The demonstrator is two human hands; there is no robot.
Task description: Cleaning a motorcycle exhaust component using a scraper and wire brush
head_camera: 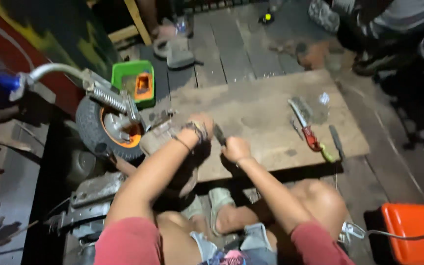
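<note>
Gripping a dark, slim metal tool [220, 134] in closed right hand [235, 148], long axis slanting up-left toward left hand [198, 128]. Left hand clamping a grey metal bracket [157, 132] beside small orange-hubbed rubber wheel [108, 128], at worn wooden board worktop [271, 118] edge.

The setting is an informal repair workshop, with work done at floor level. The floor [251, 44] consists of worn, stained wooden planks. A flat, scuffed board [266, 122] laid on it serves as the work surface. Hand tools lie on the board: a wire brush [304, 122] with a red handle and a dark flat file [337, 141]. A small wheel [105, 128] with an orange hub, fitted with a coil spring [109, 98], stands beside a green parts tray [133, 81]. Grey metal machinery parts [92, 201] lie nearby. An orange case [413, 235] sits at the lower right.
</note>
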